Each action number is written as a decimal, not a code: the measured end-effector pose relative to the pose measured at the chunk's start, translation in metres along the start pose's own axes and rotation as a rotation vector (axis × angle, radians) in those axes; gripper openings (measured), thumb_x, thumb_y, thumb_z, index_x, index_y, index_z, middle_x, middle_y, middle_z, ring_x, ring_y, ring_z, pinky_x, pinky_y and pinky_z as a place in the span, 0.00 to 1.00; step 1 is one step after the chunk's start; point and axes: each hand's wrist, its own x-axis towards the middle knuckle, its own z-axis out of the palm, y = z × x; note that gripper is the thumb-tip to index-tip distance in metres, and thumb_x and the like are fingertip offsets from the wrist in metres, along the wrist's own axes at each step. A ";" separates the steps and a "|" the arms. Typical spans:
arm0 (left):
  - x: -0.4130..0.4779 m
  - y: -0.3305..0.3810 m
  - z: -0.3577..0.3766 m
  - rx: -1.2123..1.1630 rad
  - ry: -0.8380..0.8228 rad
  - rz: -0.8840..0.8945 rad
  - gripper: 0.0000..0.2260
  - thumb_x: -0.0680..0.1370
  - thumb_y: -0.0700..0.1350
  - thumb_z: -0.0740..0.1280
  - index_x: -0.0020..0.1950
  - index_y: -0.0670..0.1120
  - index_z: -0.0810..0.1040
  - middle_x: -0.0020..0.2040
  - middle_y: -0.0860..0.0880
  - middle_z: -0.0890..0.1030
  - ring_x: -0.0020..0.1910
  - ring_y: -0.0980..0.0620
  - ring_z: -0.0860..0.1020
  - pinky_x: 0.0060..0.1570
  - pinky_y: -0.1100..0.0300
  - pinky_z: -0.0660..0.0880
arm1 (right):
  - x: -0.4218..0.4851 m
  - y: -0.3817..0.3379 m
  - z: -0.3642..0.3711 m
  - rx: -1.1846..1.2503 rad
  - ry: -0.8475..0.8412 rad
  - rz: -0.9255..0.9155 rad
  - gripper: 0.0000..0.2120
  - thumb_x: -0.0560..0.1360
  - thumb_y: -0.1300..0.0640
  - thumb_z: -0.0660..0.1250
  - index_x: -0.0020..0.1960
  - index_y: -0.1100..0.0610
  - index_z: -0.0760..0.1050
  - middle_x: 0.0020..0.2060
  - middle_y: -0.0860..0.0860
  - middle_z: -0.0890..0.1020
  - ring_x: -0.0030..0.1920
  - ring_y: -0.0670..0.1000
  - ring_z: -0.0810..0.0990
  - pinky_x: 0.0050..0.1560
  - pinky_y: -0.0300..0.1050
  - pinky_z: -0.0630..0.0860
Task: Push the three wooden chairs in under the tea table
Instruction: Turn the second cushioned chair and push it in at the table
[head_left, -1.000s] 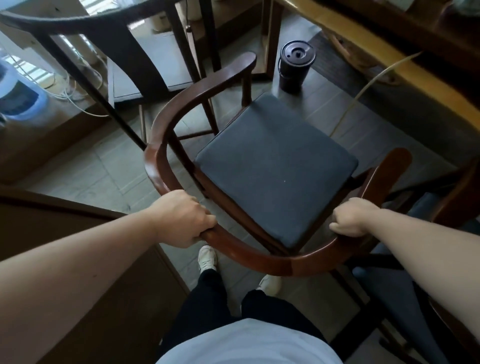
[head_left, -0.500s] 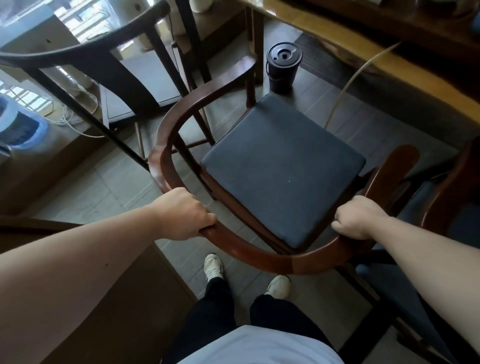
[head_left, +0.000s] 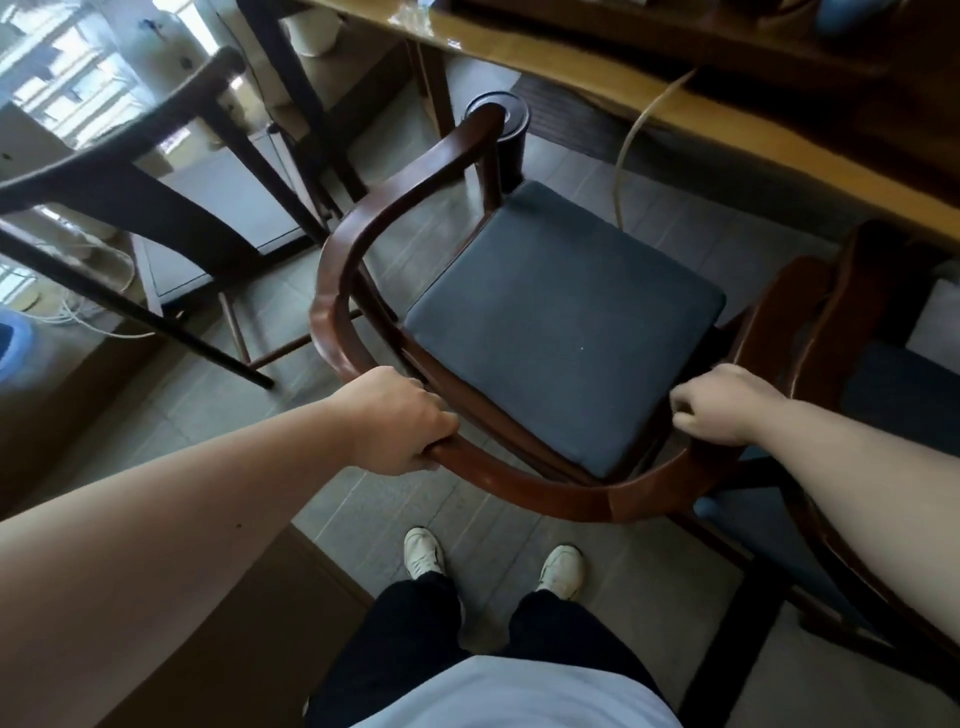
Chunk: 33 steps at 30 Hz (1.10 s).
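Observation:
A reddish-brown wooden chair (head_left: 550, 491) with a curved back rail and a dark grey seat cushion stands in front of me. My left hand (head_left: 402, 418) grips the rail on its left side. My right hand (head_left: 719, 402) is closed on the rail on its right side. The tea table (head_left: 727, 140), a long yellow-brown slab, runs across the top right; the chair's front is near its edge. A second wooden chair (head_left: 826, 332) with a blue seat stands touching on the right. A darker third chair (head_left: 130, 176) stands at the left.
A black cylindrical bin (head_left: 511, 132) stands on the floor behind the chair's left armrest. A pale hose (head_left: 631, 140) hangs down from the table. A brown cabinet edge (head_left: 234, 623) is at my lower left. My feet (head_left: 493, 561) are just behind the chair.
The chair has moved forward toward the table with both hands on its rail; its left armrest now covers part of the black bin. I have stepped forward with it.

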 end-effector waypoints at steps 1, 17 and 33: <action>-0.001 -0.001 -0.002 -0.034 -0.010 0.029 0.19 0.75 0.65 0.61 0.56 0.53 0.72 0.47 0.55 0.78 0.47 0.50 0.77 0.37 0.56 0.70 | -0.007 -0.007 -0.001 0.096 0.060 0.007 0.10 0.76 0.47 0.60 0.49 0.49 0.77 0.49 0.50 0.83 0.51 0.54 0.79 0.58 0.50 0.71; -0.024 -0.087 0.017 -0.291 0.415 0.300 0.24 0.71 0.65 0.64 0.58 0.49 0.76 0.52 0.50 0.82 0.51 0.48 0.79 0.44 0.51 0.79 | -0.079 -0.199 -0.054 0.818 0.507 0.252 0.19 0.76 0.43 0.66 0.64 0.50 0.74 0.62 0.45 0.76 0.62 0.46 0.72 0.59 0.45 0.72; -0.006 -0.133 0.041 -0.109 0.398 0.544 0.15 0.72 0.58 0.64 0.37 0.47 0.75 0.29 0.52 0.78 0.25 0.48 0.77 0.19 0.60 0.70 | -0.068 -0.287 -0.020 0.706 0.719 0.397 0.18 0.58 0.63 0.79 0.48 0.56 0.82 0.43 0.50 0.85 0.45 0.56 0.83 0.46 0.53 0.78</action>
